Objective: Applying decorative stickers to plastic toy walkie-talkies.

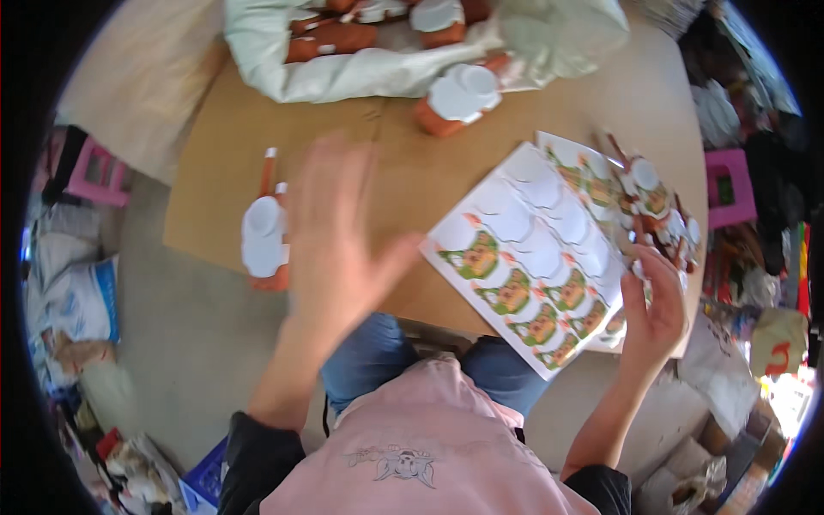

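Note:
My left hand is over the table, smeared by motion, its fingers stretched out and thumb apart, holding nothing visible. Close beside it lies a reddish-brown piece with a white rounded face and a thin white-tipped stick. My right hand is at the right edge of a sticker sheet, fingers curled, thumb and forefinger around something small and pale that I cannot make out. The sheet has green-and-brown picture stickers and blank white spots. Just beyond that hand is a pile of similar pieces, some bearing picture stickers.
At the far side, a pale sack lies open with more brown-and-white pieces inside. One piece rests in front of its mouth. Brown cardboard covers the table. Pink stools and bags stand on the floor on both sides.

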Motion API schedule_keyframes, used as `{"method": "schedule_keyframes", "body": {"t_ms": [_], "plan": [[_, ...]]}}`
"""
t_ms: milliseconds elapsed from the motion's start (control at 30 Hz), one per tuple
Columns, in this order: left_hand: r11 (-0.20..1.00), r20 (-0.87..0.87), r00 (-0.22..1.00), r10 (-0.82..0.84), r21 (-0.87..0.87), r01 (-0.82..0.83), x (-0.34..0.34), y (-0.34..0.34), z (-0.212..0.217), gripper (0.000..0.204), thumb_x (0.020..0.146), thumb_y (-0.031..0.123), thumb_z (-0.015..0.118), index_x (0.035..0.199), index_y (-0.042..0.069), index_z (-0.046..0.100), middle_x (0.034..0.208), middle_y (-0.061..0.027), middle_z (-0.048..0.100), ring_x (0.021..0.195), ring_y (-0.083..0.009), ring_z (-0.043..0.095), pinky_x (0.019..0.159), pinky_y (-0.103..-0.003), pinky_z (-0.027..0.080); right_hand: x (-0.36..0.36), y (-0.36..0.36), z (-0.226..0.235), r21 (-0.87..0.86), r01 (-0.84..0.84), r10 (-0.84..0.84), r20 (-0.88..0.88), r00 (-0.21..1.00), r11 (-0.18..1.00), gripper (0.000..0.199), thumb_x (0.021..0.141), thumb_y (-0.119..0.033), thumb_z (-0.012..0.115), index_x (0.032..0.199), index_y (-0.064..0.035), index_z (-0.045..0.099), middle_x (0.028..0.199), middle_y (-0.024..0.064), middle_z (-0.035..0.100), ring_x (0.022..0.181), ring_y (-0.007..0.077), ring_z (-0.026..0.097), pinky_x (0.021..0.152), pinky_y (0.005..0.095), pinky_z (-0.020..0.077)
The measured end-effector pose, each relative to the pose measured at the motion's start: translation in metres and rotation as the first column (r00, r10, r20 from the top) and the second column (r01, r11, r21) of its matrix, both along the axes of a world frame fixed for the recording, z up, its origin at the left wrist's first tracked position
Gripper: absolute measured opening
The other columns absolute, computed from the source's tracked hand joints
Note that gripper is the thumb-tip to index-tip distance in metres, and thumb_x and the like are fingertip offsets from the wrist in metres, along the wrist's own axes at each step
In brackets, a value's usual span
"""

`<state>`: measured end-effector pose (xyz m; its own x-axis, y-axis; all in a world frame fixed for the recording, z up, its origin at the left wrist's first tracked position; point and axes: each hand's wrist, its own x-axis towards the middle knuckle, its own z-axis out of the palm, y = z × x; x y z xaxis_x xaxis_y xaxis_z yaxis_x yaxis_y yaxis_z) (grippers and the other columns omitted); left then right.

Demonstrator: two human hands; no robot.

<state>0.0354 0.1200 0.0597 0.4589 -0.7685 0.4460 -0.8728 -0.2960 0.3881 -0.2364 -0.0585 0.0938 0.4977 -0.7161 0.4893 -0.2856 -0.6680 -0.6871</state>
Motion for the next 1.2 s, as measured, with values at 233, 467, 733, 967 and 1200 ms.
{"method": "schedule_keyframes", "body": {"t_ms": [233, 467, 733, 967, 1200], "plan": [[0.929, -0.414, 0.846, 0.337, 0.29, -0.228, 0.042, 0.109, 0.0, 0.09, 0.072, 0.018, 0.08, 0.148, 0.007, 0.031, 0.133, -0.0205, 0.045, 0.125, -0.0391, 0.044, 0.099, -0.049, 0.042, 0.057, 0.042, -0.052, -0.007, -0.358, 0.303, -0.517, 0.8, 0.934, 0.093, 0.073, -0.019, 0.08, 0.152, -0.0115, 0.031, 0.157, 0.0102, 0.032, 0.147, 0.0402, 0.021, 0.115, 0.0588, 0.018], [0.999, -0.38, 0.925, 0.028, -0.026, -0.041, 0.001, 0.048, -0.004, 0.085, 0.068, 0.003, 0.068, 0.145, 0.0, 0.031, 0.128, -0.0211, 0.045, 0.115, -0.0405, 0.046, 0.098, -0.049, 0.039, 0.064, -0.003, -0.076, -0.004, -0.022, 0.02, -0.302, 0.953, 1.0, 0.097, 0.072, -0.016, 0.082, 0.152, -0.0082, 0.028, 0.157, 0.013, 0.031, 0.145, 0.0395, 0.025, 0.115, 0.0518, 0.0262], [0.999, -0.493, 0.869, -0.038, -0.024, 0.03, -0.073, 0.008, -0.026, 0.1, 0.072, 0.02, 0.082, 0.15, -0.001, 0.022, 0.143, -0.0328, 0.027, 0.123, -0.0481, 0.037, 0.102, -0.053, 0.034, 0.07, 0.021, -0.031, -0.08, 0.033, -0.015, 0.215, 0.977, 0.996, 0.034, 0.079, -0.001, 0.076, 0.111, -0.001, 0.064, 0.126, 0.0149, 0.056, 0.115, 0.0272, 0.054, 0.1, 0.039, 0.0424], [0.994, -0.587, 0.809, -0.044, -0.108, -0.024, -0.036, 0.041, 0.001, 0.034, 0.078, 0.016, 0.079, 0.107, 0.004, 0.065, 0.093, -0.0067, 0.055, 0.088, -0.0211, 0.05, 0.079, -0.033, 0.042, 0.053, 0.063, -0.025, 0.558, -0.262, -0.01, 0.437, 0.899, 0.787, 0.015, 0.086, 0.008, 0.068, 0.1, 0.0027, 0.064, 0.103, 0.008, 0.061, 0.09, 0.0116, 0.057, 0.077, 0.0226, 0.047], [0.992, -0.763, 0.634, -0.123, -0.09, 0.085, -0.04, 0.043, 0.011, 0.018, 0.076, 0.015, 0.081, 0.085, 0.005, 0.07, 0.08, -0.0015, 0.054, 0.076, -0.014, 0.047, 0.068, -0.027, 0.038, 0.063, 0.097, -0.028, 0.841, -0.378, -0.065, 0.434, 0.899, 0.387, 0.016, 0.087, 0.001, 0.071, 0.103, 0.0035, 0.066, 0.094, 0.0066, 0.069, 0.085, 0.0093, 0.065, 0.075, 0.0219, 0.0536]]}}
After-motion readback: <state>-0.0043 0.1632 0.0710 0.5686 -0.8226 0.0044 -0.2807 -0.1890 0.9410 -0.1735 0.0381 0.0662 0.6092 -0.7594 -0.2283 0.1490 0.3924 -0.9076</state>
